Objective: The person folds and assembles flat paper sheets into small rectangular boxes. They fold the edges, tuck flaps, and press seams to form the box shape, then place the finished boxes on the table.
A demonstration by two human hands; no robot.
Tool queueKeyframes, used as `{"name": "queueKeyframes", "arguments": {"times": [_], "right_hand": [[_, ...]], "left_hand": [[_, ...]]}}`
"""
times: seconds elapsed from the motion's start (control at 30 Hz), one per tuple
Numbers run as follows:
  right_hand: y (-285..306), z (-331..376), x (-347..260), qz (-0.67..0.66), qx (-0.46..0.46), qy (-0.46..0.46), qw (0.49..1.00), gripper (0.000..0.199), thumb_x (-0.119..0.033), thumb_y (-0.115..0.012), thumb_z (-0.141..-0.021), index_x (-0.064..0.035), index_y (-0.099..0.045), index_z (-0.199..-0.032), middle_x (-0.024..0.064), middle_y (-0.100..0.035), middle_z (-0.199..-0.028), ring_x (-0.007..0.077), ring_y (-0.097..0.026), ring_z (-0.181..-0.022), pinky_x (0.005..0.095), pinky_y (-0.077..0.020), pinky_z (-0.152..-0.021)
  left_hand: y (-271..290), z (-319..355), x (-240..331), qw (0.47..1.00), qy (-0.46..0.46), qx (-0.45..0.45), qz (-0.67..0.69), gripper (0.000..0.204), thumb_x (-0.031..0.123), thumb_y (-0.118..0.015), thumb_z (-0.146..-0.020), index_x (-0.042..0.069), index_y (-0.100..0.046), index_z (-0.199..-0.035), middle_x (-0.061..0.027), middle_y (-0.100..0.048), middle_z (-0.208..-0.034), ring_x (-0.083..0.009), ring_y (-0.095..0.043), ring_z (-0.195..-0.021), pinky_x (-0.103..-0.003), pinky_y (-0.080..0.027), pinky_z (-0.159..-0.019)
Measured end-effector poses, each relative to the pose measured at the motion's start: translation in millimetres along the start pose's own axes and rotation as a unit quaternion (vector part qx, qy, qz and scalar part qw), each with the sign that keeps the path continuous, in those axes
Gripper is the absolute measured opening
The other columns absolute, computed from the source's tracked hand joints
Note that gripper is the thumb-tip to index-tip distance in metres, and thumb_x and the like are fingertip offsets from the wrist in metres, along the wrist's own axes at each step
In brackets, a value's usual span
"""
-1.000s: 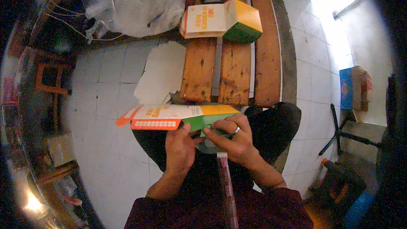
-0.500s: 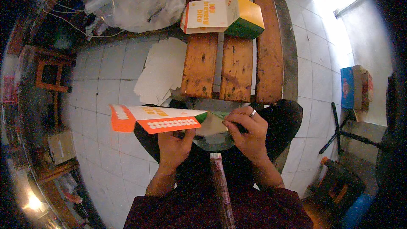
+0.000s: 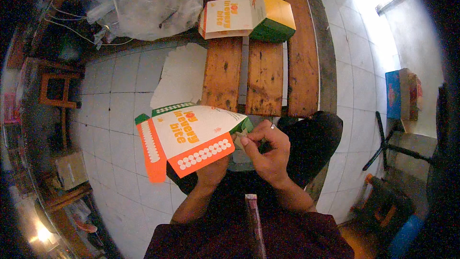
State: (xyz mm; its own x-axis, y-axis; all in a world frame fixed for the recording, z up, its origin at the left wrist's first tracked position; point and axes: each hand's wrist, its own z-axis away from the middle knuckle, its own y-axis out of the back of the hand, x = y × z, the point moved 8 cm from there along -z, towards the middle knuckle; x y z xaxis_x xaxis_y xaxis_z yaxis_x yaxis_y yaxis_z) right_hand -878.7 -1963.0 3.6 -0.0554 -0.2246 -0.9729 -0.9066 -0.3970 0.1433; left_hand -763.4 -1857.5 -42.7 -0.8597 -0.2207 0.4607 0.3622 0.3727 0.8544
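In front of my lap is a partly folded cardboard food carton, white with orange and green side flaps and round white cut-out patterns. My left hand supports it from below, its fingers hidden behind the panel. At the carton's right end my right hand, a ring on one finger, pinches a small green flap between thumb and fingertips. A second carton of the same print, with a yellow and green end, lies on the slatted wooden bench.
White flat sheets lie left of the bench. A bulky clear plastic bag sits at the far left. On the right are a blue box and a black stand on the tiled floor.
The carton has turned so its white printed panel faces up, its left end swinging nearer to me. My right hand has shifted slightly left, still pinching at the carton's end.
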Motion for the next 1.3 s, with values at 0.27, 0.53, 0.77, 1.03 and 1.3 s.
{"name": "queueKeyframes", "arguments": {"times": [0.27,0.53,0.77,1.03,1.3], "right_hand": [[0.0,-2.1,-9.2,0.042,0.024,0.05,0.998,0.011,0.004,-0.071,-0.07,0.0005,-0.06,-0.071,0.0088,-0.057,-0.067,0.0151,-0.055,-0.059,0.0256,-0.0413,-0.052],[-8.8,7.1,-23.1,0.147,-0.003,0.119,0.982,0.018,0.002,-0.069,-0.07,0.001,-0.067,-0.088,0.0119,-0.058,-0.08,0.0214,-0.058,-0.071,0.0308,-0.0464,-0.061],[40.1,-7.2,-66.3,-0.064,-0.061,0.129,0.988,0.029,-0.023,-0.058,-0.085,-0.005,-0.065,-0.106,0.0163,-0.057,-0.11,0.0295,-0.055,-0.103,0.0441,-0.0423,-0.091],[45.9,8.2,-176.5,-0.195,-0.132,0.38,0.895,0.014,-0.011,-0.07,-0.073,-0.0064,-0.069,-0.087,0.0025,-0.056,-0.07,0.0138,-0.05,-0.054,0.0248,-0.0338,-0.043],[58.7,32.9,-177.9,-0.033,-0.111,0.444,0.888,0.006,-0.016,-0.063,-0.08,-0.0118,-0.067,-0.083,0.0005,-0.056,-0.065,0.0157,-0.053,-0.052,0.0275,-0.0415,-0.045]], "left_hand": [[16.1,-12.2,4.9,0.988,0.092,0.036,0.119,0.028,0.017,-0.07,-0.08,0.006,-0.064,-0.106,-0.0093,-0.064,-0.101,-0.0262,-0.062,-0.092,-0.038,-0.049,-0.08],[-12.2,7.2,-20.4,0.971,0.107,-0.01,0.214,0.035,0.021,-0.07,-0.082,0.004,-0.059,-0.11,-0.0116,-0.063,-0.102,-0.0293,-0.061,-0.092,-0.038,-0.049,-0.079],[64.0,-33.0,-13.6,0.861,0.254,0.213,0.386,0.018,0.005,-0.066,-0.082,-0.006,-0.061,-0.096,-0.0058,-0.063,-0.088,-0.0129,-0.056,-0.084,-0.028,-0.045,-0.078],[76.0,-18.2,-40.7,0.879,0.24,0.22,0.349,0.028,0.017,-0.059,-0.087,-0.007,-0.058,-0.099,-0.0127,-0.063,-0.096,-0.0242,-0.056,-0.084,-0.036,-0.046,-0.077],[83.0,-17.5,-53.1,0.88,0.26,0.236,0.318,0.029,0.019,-0.06,-0.087,-0.008,-0.058,-0.096,-0.0145,-0.062,-0.09,-0.0257,-0.056,-0.081,-0.037,-0.047,-0.076]]}}
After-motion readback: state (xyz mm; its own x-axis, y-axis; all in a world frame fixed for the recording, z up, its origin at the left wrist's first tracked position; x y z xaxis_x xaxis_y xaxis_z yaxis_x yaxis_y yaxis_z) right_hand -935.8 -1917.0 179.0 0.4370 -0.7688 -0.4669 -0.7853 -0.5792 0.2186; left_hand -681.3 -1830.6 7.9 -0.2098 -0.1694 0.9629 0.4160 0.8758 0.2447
